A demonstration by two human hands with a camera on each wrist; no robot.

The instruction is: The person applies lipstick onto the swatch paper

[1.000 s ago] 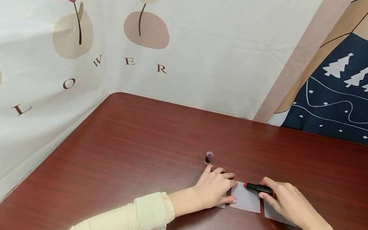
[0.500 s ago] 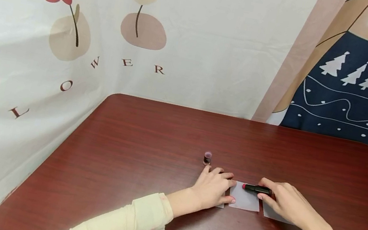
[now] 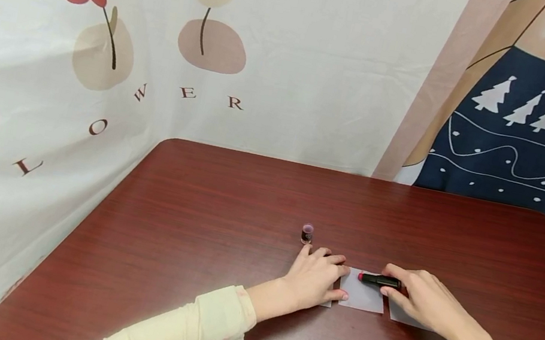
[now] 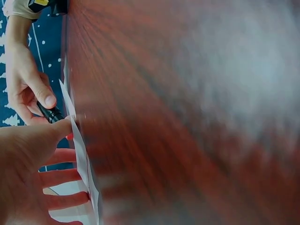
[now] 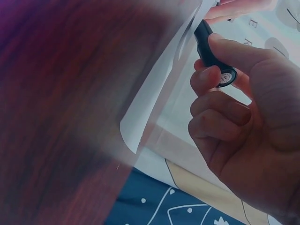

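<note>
My right hand [image 3: 423,294] pinches a black lipstick [image 3: 380,280] between thumb and fingers. Its red tip points left, low over the middle white paper [image 3: 363,298]; whether it touches is hard to tell. In the right wrist view, the lipstick's base [image 5: 227,78] bears a round label. My left hand [image 3: 313,280] lies with spread fingers on the left, its thumb and a fingertip at the middle paper's left edge. It mostly covers another paper [image 3: 326,304]. A third paper [image 3: 405,316] lies partly under my right hand. Beyond my left fingertips stands a small clear-and-black cap-like piece [image 3: 307,234].
The papers lie side by side on a dark red wooden table [image 3: 222,204]. Behind it hangs a white cloth [image 3: 310,79] printed with flowers and letters. A dark blue cloth [image 3: 526,160] with white trees hangs at the right.
The lipstick's tip has shifted slightly toward me over the middle paper. My left hand stays where it was, and the head view has moved a little.
</note>
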